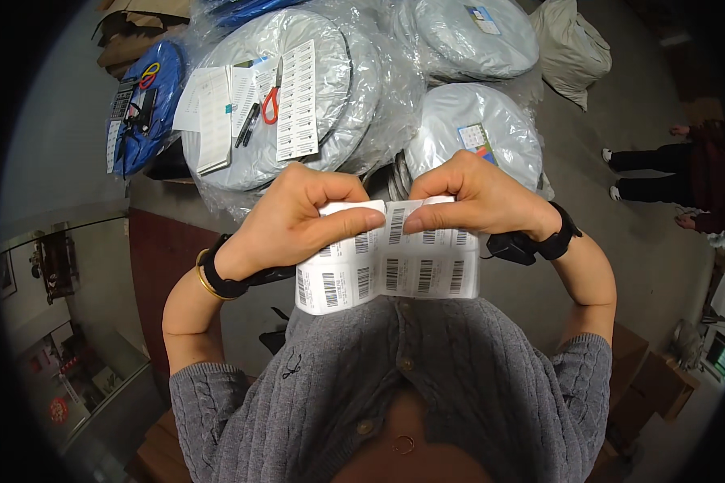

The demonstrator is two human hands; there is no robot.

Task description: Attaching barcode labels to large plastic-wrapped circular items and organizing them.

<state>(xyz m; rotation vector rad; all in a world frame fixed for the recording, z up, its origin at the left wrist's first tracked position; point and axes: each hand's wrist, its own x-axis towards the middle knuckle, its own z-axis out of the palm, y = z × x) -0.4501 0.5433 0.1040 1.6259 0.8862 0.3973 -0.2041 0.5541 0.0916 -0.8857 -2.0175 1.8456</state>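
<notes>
A white sheet of barcode labels (427,278) is held up in front of my chest, creased down its middle. My left hand (302,213) pinches its upper edge left of the crease, thumb on top. Close by on the other side of the crease, my right hand (475,193) grips the same edge between thumb and bent fingers. A small notch shows at the top of the crease between my thumbs. The fingers behind the sheet are partly hidden.
Ahead lie round grey packages (254,36) in clear plastic, with red-handled scissors (271,105), black pens (248,125), a label strip (299,105) and paper slips (215,121) on one. A blue round package (157,121) is left, a white sack (570,48) far right. Another person (660,173) stands at right.
</notes>
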